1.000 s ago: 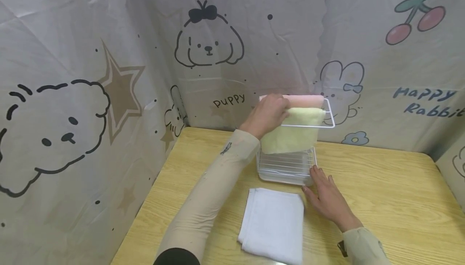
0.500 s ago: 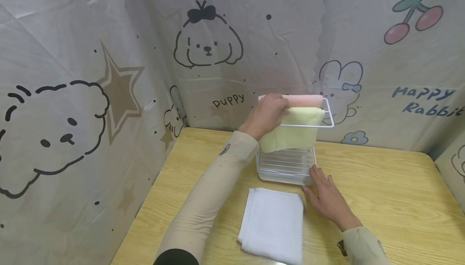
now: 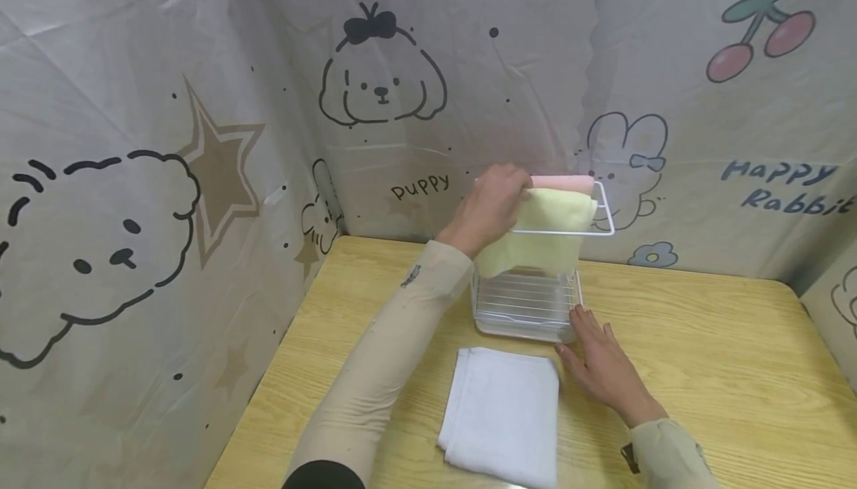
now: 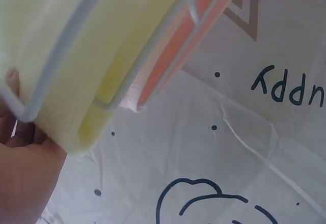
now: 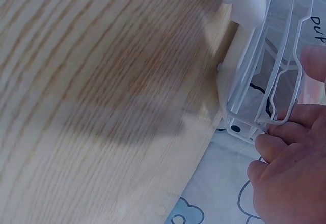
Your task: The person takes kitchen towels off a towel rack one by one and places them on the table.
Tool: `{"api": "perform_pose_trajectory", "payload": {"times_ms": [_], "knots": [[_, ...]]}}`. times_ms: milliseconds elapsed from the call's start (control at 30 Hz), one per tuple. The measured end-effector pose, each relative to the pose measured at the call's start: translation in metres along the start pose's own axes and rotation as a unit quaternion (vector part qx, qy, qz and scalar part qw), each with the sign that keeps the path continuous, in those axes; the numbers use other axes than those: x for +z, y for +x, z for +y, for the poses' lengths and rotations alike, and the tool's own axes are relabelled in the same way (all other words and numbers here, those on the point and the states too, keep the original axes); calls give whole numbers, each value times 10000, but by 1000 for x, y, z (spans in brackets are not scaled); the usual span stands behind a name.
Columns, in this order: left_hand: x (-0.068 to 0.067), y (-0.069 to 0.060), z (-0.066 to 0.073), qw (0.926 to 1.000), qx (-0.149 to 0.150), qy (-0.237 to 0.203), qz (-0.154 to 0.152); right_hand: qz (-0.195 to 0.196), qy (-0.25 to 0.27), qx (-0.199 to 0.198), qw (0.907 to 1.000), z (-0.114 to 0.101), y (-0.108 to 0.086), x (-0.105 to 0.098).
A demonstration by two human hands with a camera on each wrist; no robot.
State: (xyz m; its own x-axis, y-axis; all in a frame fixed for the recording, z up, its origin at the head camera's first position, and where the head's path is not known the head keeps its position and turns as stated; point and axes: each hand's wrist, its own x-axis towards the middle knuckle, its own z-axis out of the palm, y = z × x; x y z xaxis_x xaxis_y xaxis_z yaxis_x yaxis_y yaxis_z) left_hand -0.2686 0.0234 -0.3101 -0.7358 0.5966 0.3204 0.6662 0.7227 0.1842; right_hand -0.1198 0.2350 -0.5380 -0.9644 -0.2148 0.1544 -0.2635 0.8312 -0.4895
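My left hand (image 3: 492,206) pinches the left part of a yellow cloth (image 3: 552,213) draped over a bar of the white wire rack (image 3: 602,210). In the left wrist view, the left hand (image 4: 25,168) is at the edge of the yellow cloth (image 4: 56,96), beside the wires. Behind it, a pink cloth (image 3: 569,182) hangs on the same rack. My right hand (image 3: 605,362) holds the rack's lower right side, its thumb near the front corner. The right wrist view shows the right hand (image 5: 295,168) with bent fingers at the wire frame (image 5: 285,66).
A folded white cloth (image 3: 502,414) lies on the wooden table (image 3: 723,355) in front of the rack. A wire shelf sits over a clear tray (image 3: 522,329) at the rack's base. Behind the table hangs a printed curtain (image 3: 415,146).
The left hand has risen slightly, and the yellow cloth has shifted up with it, its front lower edge now higher. My right hand has stayed at the rack.
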Motion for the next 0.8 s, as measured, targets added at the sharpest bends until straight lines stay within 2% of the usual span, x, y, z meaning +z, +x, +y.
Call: {"api": "perform_pose_trajectory", "payload": {"times_ms": [100,233,500,800], "knots": [[-5,0,-1,9998,-68,-49,177,-4,3,2,10000,0,0,0],[-11,-1,-2,9988,-10,-145,467,-8,-8,-7,10000,1,0,1],[-22,-3,-2,9970,89,-238,734,21,-44,-49,10000,1,-1,1],[-38,-6,-5,9901,148,-463,1313,62,-57,-37,10000,0,-1,1]]}}
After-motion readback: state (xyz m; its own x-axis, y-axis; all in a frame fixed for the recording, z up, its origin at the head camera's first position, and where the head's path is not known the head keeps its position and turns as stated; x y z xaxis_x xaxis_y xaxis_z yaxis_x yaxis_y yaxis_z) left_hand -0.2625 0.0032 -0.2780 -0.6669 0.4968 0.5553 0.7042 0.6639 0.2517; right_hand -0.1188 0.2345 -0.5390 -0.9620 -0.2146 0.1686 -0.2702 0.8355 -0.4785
